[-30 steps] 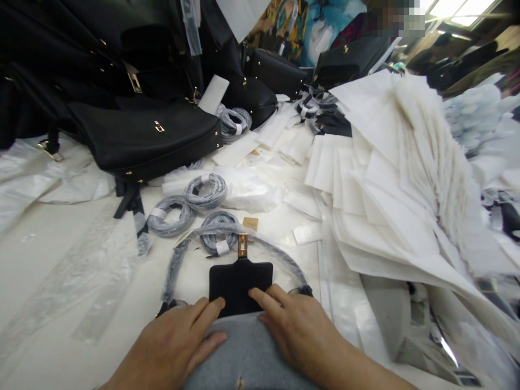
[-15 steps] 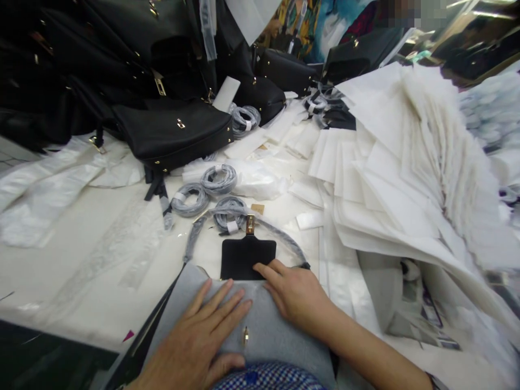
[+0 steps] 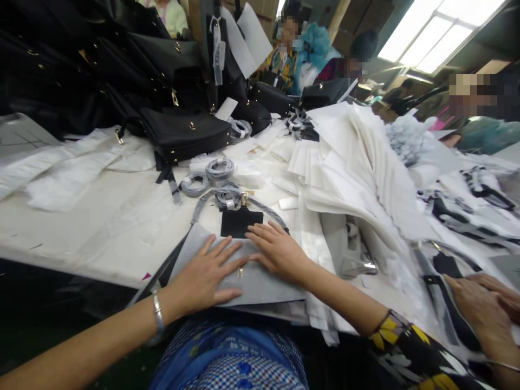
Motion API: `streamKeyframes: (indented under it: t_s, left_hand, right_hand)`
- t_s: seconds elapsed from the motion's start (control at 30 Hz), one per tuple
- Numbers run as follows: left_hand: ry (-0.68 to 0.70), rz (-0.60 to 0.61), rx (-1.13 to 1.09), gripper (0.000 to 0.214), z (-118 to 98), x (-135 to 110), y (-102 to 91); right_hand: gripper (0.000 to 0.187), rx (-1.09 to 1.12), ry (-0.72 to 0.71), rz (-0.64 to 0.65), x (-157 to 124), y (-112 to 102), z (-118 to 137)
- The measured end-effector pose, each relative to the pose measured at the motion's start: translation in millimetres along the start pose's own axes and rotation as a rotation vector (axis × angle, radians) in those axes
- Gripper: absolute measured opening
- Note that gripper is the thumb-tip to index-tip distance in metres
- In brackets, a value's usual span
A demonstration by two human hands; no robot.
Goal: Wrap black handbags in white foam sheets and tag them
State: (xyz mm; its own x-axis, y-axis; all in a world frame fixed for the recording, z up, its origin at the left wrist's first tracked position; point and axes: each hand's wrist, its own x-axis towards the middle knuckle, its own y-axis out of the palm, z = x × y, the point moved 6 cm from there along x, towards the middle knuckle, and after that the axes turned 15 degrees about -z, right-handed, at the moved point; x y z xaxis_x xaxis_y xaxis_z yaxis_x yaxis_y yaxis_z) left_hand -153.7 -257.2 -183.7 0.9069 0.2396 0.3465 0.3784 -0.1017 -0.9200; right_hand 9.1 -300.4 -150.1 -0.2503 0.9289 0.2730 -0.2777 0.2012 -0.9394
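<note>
My left hand (image 3: 206,275) lies flat, fingers spread, on a grey felt sheet (image 3: 260,281) that covers a bag at the table's near edge. My right hand (image 3: 276,250) also rests flat on the grey sheet, fingers stretched toward a black leather flap (image 3: 239,222) with a gold clasp (image 3: 244,199). A wrapped handle (image 3: 203,206) arcs around the flap. Neither hand holds anything. A small gold stud (image 3: 240,272) shows through the sheet between my hands.
Coiled wrapped straps (image 3: 207,176) lie beyond the flap. Black handbags (image 3: 182,132) are piled at the back left. A fanned stack of white sheets (image 3: 357,162) fills the right. Another person's hands (image 3: 483,303) work at the right edge; several people sit across the table.
The view has lifted and pulled back. Both hands have slid down the grey sheet, flat on it, and the right hand moved off the black flap.
</note>
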Motion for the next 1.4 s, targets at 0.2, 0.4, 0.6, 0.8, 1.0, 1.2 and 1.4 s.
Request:
streamKeyframes:
  t_s: [0.2,0.4,0.6,0.8,1.0,1.2,1.4]
  left_hand:
    - [0.000,0.018,-0.092,0.082,3.6,-2.4,2.7]
    - [0.003,0.004,-0.070,0.083,2.0,-2.8,2.9]
    - [-0.003,0.009,-0.079,0.083,2.1,-2.9,0.7]
    - [-0.002,-0.025,-0.093,0.084,2.4,-3.4,-0.1]
    - [-0.058,-0.142,-0.141,0.084,2.3,-5.0,-4.0]
    - [-0.042,-0.233,-0.131,0.070,-0.6,-7.1,-6.5]
    - [0.072,-0.429,0.012,0.069,-10.4,-15.8,-20.2]
  right_hand:
    - [0.067,0.017,0.063,-0.010,-42.8,14.3,16.1]
    - [0.042,0.228,0.313,-0.161,7.5,-4.3,-9.9]
    - [0.041,0.336,0.667,-0.339,84.4,7.6,-55.5]
    - [0.031,0.545,0.643,-0.408,74.6,7.8,-49.6]
    - [0.019,0.623,0.353,-0.440,13.2,-15.1,1.3]
    - [0.029,0.473,0.126,-0.395,-29.4,4.7,32.5]
    - [0.022,0.452,0.073,-0.452,-34.8,14.9,32.8]
